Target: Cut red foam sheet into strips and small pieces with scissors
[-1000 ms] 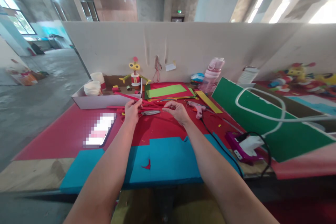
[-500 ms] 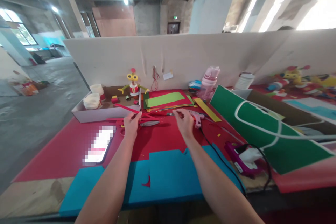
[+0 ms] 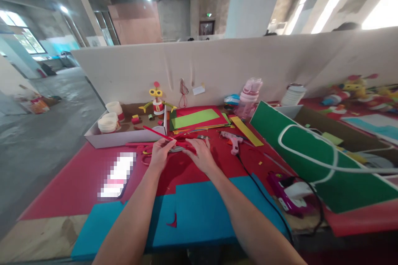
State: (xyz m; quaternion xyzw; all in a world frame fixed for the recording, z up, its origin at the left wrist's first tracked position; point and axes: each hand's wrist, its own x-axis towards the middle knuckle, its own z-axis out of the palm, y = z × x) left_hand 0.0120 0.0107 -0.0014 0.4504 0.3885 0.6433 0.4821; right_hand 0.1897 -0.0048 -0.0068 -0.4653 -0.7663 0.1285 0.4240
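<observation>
My left hand (image 3: 162,154) pinches a thin red paper strip (image 3: 155,131), whose free end points up and left. Close beside it on the right, my right hand (image 3: 200,155) has its fingers spread over the red tabletop, thumb toward the strip's near end. Scissors (image 3: 177,149) lie partly hidden behind my hands, with their handle to the left. A pink glue gun (image 3: 234,140) rests to the right of my right hand. Behind the hands is a stack of coloured paper (image 3: 195,118) with a green sheet on top.
A phone (image 3: 120,174) lies at left. Behind it, a box (image 3: 130,137) holds paper cups and a small figure (image 3: 158,101). Blue sheets (image 3: 205,207) cover the front edge. At right are a purple power strip (image 3: 287,198), black cord and green board (image 3: 307,157) with white cable.
My right hand has moved left, away from the glue gun, toward my left hand, and its fingers have spread. My left hand has shifted slightly right with the red strip.
</observation>
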